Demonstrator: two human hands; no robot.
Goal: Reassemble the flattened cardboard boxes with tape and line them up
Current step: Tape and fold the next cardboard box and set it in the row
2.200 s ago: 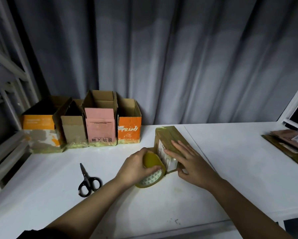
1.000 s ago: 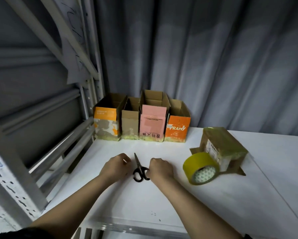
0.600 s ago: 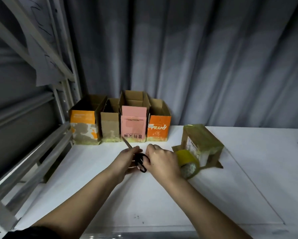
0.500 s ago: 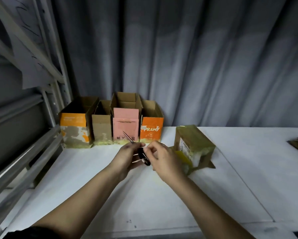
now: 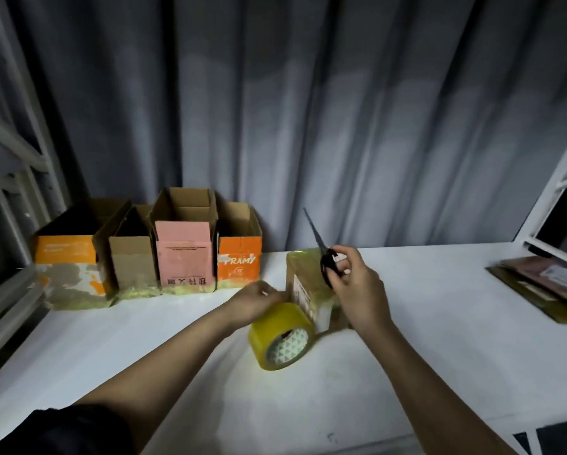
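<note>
A small cardboard box [image 5: 303, 267] wrapped in yellowish tape lies on the white table [image 5: 439, 323] at the middle. A roll of yellow tape [image 5: 280, 336] stands on edge in front of it. My right hand [image 5: 361, 290] grips black scissors [image 5: 325, 254] by the handles, blades pointing up and away, over the box. My left hand [image 5: 259, 302] sits at the box's left edge, just behind the roll, fingers curled; whether it pinches the tape end is unclear. Several assembled open boxes [image 5: 183, 247] stand in a row at the back left.
Flattened cardboard pieces [image 5: 545, 290] lie stacked at the table's right edge. A grey curtain hangs behind the table. Metal shelving frames stand at far left [image 5: 9, 192] and right [image 5: 564, 198].
The scissors left the table. My right hand took them and carried them right, above the taped box. My left hand moved to the box's left edge by the tape roll.
</note>
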